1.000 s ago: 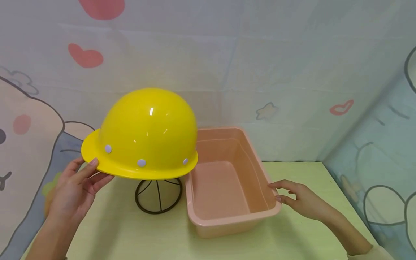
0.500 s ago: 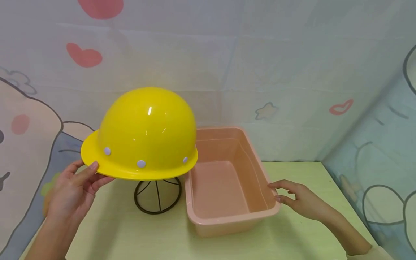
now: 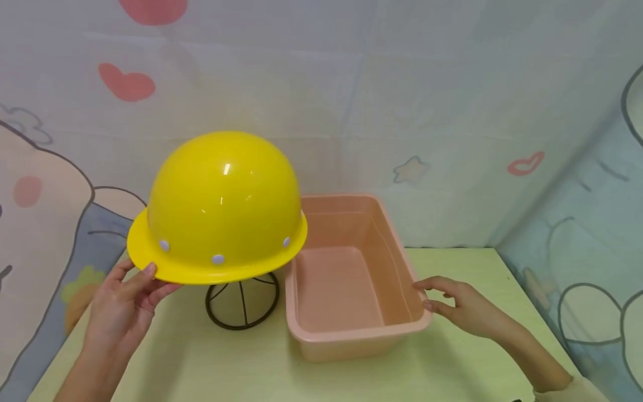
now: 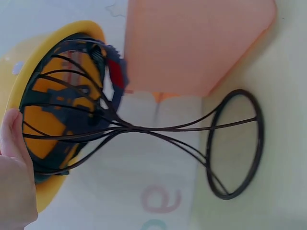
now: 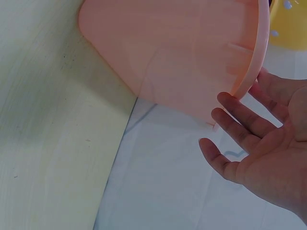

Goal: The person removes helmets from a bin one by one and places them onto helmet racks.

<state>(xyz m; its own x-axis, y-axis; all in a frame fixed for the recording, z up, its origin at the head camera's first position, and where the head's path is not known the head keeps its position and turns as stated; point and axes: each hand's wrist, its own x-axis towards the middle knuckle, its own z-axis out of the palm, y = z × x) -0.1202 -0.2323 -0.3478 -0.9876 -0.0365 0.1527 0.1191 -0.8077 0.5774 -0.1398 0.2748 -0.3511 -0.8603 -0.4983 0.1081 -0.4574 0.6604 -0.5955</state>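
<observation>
A yellow hard hat [image 3: 226,206] with white rivets sits over a black wire stand [image 3: 242,301], its brim tipped slightly down on the left. My left hand [image 3: 123,307] grips the brim at the left, thumb on top and fingers beneath. From below, the left wrist view shows the hat's dark inner harness [image 4: 72,112] around the stand's upper wires. At the right, my right hand [image 3: 464,307] pinches the rim of a pink plastic basin [image 3: 351,336] between thumb and fingers. In the right wrist view its other fingers [image 5: 218,155] hang apart from the basin wall.
Both hat stand and basin stand on a pale wooden table [image 3: 241,368], the basin just right of the stand. A cartoon-printed cloth [image 3: 452,111] hangs behind the table and along its sides.
The hat has tilted, its left and near brim dropping a little, and my left hand has moved slightly down and right with it. The right hand and basin stay in place.
</observation>
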